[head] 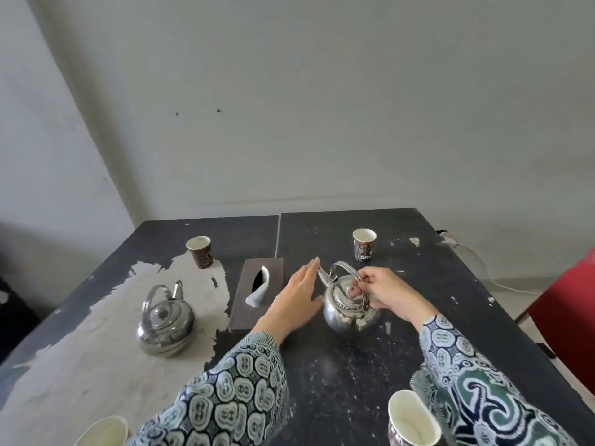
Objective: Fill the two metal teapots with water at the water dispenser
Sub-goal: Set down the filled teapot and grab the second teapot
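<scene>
Two metal teapots stand on a worn black table (434, 317). The right teapot (349, 309) is in the middle, lid on, spout pointing away. My right hand (383, 292) is closed around its arched handle. My left hand (297, 302) lies flat with fingers apart against the pot's left side, next to the spout. The left teapot (165, 323) sits apart on the peeled pale patch of the table, lid on, untouched. No water dispenser is in view.
A dark tissue box (254, 292) lies between the two pots. Paper cups stand at the back left (199, 251), back right (363, 244), near left (103, 431) and near right (412, 420). A red chair (570, 320) is at the right edge.
</scene>
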Action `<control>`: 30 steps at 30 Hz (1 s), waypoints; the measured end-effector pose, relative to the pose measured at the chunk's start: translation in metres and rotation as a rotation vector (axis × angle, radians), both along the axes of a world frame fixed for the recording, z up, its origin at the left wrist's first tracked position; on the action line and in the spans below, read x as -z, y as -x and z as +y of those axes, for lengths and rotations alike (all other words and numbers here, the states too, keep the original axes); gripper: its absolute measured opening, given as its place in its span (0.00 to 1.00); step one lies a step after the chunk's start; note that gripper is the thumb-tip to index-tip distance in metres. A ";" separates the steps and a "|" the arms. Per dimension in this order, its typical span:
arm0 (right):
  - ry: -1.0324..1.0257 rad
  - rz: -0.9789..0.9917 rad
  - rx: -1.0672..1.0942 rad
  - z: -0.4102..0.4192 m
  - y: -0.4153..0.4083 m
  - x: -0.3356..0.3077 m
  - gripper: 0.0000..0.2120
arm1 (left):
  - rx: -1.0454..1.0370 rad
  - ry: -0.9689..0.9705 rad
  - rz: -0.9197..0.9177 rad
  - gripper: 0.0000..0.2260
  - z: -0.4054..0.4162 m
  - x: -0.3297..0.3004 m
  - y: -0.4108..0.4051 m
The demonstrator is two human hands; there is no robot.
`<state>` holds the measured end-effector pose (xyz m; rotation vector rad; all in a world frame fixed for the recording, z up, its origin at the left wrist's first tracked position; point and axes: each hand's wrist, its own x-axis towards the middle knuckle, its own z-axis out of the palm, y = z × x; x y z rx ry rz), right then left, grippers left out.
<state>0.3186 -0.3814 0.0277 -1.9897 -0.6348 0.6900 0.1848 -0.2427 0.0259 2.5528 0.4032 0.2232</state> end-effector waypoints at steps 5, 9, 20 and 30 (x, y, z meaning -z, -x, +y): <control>-0.061 0.055 -0.296 0.003 0.060 -0.069 0.07 | -0.017 -0.060 -0.097 0.31 0.018 -0.056 0.057; -0.033 -0.016 -0.534 0.027 0.122 -0.117 0.06 | -0.011 -0.138 -0.189 0.20 0.035 -0.091 0.130; 0.002 -0.097 -1.039 0.151 0.353 -0.179 0.06 | -0.202 -0.073 -0.130 0.11 0.118 -0.155 0.415; 0.009 0.014 -1.396 0.284 0.596 -0.187 0.06 | -0.417 -0.029 -0.021 0.07 0.189 -0.172 0.685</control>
